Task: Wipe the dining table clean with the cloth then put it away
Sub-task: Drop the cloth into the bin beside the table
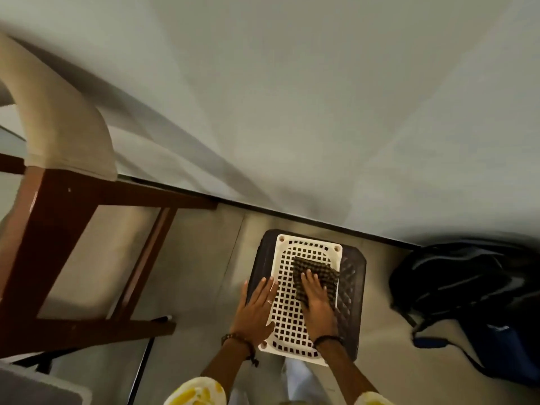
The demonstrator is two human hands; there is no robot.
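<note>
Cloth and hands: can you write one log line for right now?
phase: putting away | cloth: on white perforated stool top | right hand: flat on cloth | left hand: flat on stool edge

The cloth [317, 276] is a woven, checked fabric, rough and matt. It lies on a white plastic grid [292, 317], smooth and perforated, over a dark plastic stool [352, 287] with a quilted texture. The chair [43, 229] is glossy brown wood. The backpack [467, 293] is dark matt fabric. The floor [190, 273] is smooth tile.
</note>
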